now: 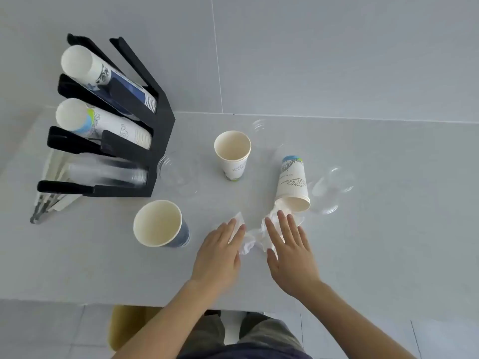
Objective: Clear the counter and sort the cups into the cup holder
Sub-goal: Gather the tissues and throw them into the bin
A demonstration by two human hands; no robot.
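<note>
A black cup holder (160,125) stands at the left of the grey counter (388,229), with a blue paper stack, a white paper stack and a clear plastic stack in its slots. A blue cup (158,224) and a white cup (233,154) stand upright. Another white cup (293,185) lies on its side. Clear plastic cups lie at the right (329,190), near the holder (173,169) and at the back (259,125). Crumpled white tissue (252,238) lies between my hands. My left hand (220,257) and my right hand (290,252) rest flat on it, fingers spread.
A grey wall (337,47) rises behind the counter. The counter's front edge runs just below my wrists. A yellowish box (127,327) sits on the tiled floor under that edge.
</note>
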